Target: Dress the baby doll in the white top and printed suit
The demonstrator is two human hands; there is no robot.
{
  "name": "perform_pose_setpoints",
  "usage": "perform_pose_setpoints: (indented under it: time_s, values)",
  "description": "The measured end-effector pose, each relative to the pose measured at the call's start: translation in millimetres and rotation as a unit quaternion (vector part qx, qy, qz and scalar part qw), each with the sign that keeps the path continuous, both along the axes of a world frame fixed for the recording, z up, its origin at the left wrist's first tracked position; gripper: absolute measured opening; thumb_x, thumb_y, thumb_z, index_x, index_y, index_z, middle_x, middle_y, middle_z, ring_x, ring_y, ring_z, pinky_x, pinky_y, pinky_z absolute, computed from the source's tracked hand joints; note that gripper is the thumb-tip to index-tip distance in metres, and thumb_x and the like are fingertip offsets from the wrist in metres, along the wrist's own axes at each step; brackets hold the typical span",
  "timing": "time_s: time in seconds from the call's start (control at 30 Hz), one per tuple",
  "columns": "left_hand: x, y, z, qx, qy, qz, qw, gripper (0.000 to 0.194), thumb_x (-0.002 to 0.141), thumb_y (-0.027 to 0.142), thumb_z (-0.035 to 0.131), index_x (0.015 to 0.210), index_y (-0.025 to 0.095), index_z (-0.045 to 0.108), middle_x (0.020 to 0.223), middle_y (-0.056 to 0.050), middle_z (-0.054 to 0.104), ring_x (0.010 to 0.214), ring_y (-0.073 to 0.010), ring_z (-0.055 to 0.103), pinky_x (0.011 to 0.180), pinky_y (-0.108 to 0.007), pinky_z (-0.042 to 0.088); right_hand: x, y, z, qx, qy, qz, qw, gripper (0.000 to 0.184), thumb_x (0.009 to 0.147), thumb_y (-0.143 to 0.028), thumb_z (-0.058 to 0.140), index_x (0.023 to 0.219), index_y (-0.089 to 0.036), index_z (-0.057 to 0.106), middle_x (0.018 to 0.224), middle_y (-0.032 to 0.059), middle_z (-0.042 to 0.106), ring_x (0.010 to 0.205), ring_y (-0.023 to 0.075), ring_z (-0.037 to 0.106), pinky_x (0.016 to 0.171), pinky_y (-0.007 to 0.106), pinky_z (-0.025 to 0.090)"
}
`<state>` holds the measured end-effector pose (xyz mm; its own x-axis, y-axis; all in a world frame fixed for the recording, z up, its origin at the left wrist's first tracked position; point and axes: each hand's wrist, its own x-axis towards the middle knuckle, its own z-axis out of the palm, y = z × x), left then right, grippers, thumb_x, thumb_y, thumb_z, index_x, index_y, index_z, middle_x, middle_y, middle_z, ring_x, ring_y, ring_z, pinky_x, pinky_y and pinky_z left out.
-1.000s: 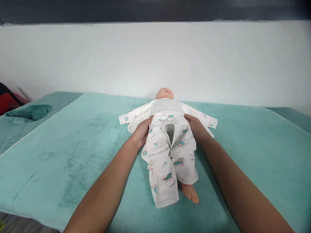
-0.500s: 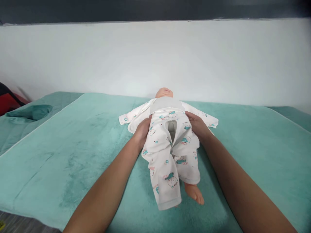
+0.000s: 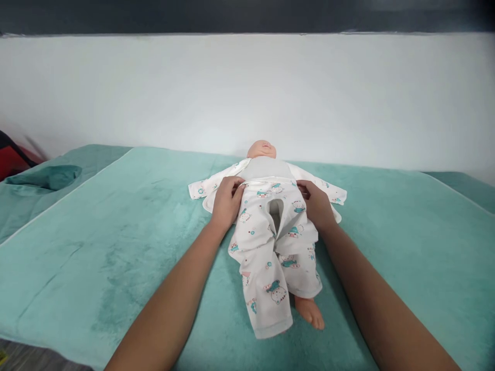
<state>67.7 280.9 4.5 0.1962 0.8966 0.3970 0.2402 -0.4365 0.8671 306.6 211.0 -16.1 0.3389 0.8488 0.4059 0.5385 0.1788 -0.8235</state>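
A baby doll (image 3: 262,149) lies on its back, head at the far side. It wears white printed split-crotch pants (image 3: 263,257) and a white top (image 3: 320,186), spread open with both sleeves stretched sideways. The doll's grey torso (image 3: 268,169) shows above the waistband. My left hand (image 3: 227,203) grips the pants at the left of the waist, fingers bent over the edge. At the opposite side my right hand (image 3: 316,204) holds the waistband, its fingertips partly hidden by cloth. One bare foot (image 3: 310,313) sticks out of the right pant leg; the left leg's cuff covers the other foot.
A green plush cover (image 3: 127,247) lies under the doll. Behind it rises a white wall (image 3: 247,87) with a dark band on top. Bunched green fabric (image 3: 44,178) and a red and black object (image 3: 13,159) are at the far left.
My left hand has shifted up at the waist, its fingers now over the waistband. The pants have moved slightly to the right. My right hand has stayed at its side.
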Motion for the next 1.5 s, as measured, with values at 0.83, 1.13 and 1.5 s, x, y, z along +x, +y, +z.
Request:
perform_pose_setpoints:
  time_s: [0.83,1.13,1.5]
  values:
    - [23.5,60.6,8.3,-0.009,0.136,0.041,0.99,0.016,0.092,0.032,0.045,0.081,0.022,0.051,0.086,-0.004,0.061,0.083,-0.0215,0.054,0.08,-0.033,0.04,6.2,63.6,12.4,-0.069,0.057,0.004,0.996,0.028,0.08,-0.05,0.058,0.083,-0.023,0.063,0.076,0.0012,0.066,0.069,0.0195,0.055,0.064,0.032,0.042]
    - [21.6,67.1,9.6,0.073,0.163,-0.041,0.983,0.022,0.095,0.037,0.042,0.09,0.022,0.058,0.099,-0.007,0.064,0.094,-0.0233,0.055,0.089,-0.033,0.038,5.8,72.4,17.4,0.005,-0.079,0.053,0.995,0.03,0.089,-0.048,0.048,0.097,-0.026,0.066,0.121,0.0047,0.065,0.108,0.0256,0.057,0.093,0.039,0.042]
    - [32.7,85.5,12.7,-0.02,0.136,0.072,0.988,0.024,0.09,0.032,0.048,0.068,0.022,0.049,0.071,-0.002,0.059,0.074,-0.0201,0.052,0.076,-0.031,0.039,13.0,95.5,20.5,-0.084,-0.14,-0.069,0.984,0.036,0.087,-0.048,0.046,0.062,-0.022,0.054,0.063,0.0007,0.058,0.066,0.0183,0.048,0.065,0.032,0.037]
